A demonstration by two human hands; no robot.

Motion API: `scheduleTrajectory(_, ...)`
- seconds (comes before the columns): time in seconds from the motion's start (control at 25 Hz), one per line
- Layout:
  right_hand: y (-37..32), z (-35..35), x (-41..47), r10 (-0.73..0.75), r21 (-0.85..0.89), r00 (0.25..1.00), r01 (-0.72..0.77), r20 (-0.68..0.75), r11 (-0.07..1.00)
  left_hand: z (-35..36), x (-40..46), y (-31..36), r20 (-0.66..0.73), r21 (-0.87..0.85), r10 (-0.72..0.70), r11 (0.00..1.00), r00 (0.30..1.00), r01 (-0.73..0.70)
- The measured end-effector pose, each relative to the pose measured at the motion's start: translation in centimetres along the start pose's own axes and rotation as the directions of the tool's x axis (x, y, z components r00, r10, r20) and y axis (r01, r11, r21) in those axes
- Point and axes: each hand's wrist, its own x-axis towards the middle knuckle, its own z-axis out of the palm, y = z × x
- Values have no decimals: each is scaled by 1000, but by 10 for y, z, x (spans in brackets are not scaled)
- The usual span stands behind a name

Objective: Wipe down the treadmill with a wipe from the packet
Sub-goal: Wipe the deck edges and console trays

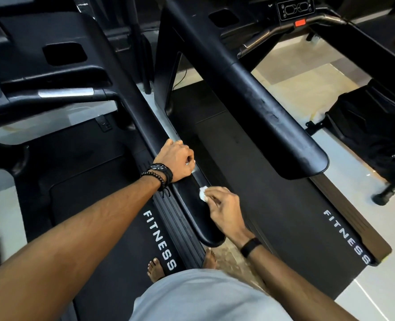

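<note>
Small crumpled wipe (pixel 203 193) pinched by right hand (pixel 224 210) against handrail (pixel 191 200); left hand (pixel 176 159) curled over the same rail. Risks: wad slipping from fingertips; little contact area leaving streaks.

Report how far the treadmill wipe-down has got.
Done: a wipe is out and in use; the packet isn't visible. In hand: the right hand presses it on the handrail near its end, while the left hand grips the rail farther up. Left: which surfaces are already wiped can't be told.
</note>
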Motion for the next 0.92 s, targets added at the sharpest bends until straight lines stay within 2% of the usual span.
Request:
scheduleTrajectory(0.08, -21, 7, 4, -69, 22, 996, 68, 57, 997, 0, 0, 1, -4, -9, 0, 1000, 1000, 0)
scheduleTrajectory(0.2, -16, -15, -44, -200, 26, 969, 199, 144, 980, 0, -1, -1, -17, -1, 1, 1000, 1000, -1)
scheduleTrajectory(0.28, 2, -29, -52, -149, 51, 985, 145, 88, 988, -1, -1, -1, -30, -4, -3, 1000, 1000, 3)
scheduleTrajectory(0.4, 2, -14, -14, -8, 61, 999, 6, 38, 998, -1, 0, 0, 1, 17, 2, 1000, 1000, -2)
scheduleTrajectory(0.48, -16, -3, -6, -52, 67, 995, 46, 86, 997, -1, -1, 2, -3, 20, 6, 1000, 1000, -6)
scheduleTrajectory(0.6, -10, -23, -45, -186, 55, 965, 179, 183, 982, -1, -1, 1, 5, 33, 8, 999, 1000, -8)
scheduleTrajectory(0.68, 8, -41, -61, -94, 71, 984, 84, 149, 994, -1, 0, 1, -5, 30, 0, 1000, 1000, 0)
scheduleTrajectory(0.8, 20, -29, -27, 62, 101, 993, -72, 97, 992, -1, 1, 1, 21, 20, -3, 1000, 1000, 2)
scheduleTrajectory(0.92, -9, -9, -12, -4, 129, 991, -13, 130, 992, -1, -1, 3, 16, 30, -2, 1000, 1000, 2)
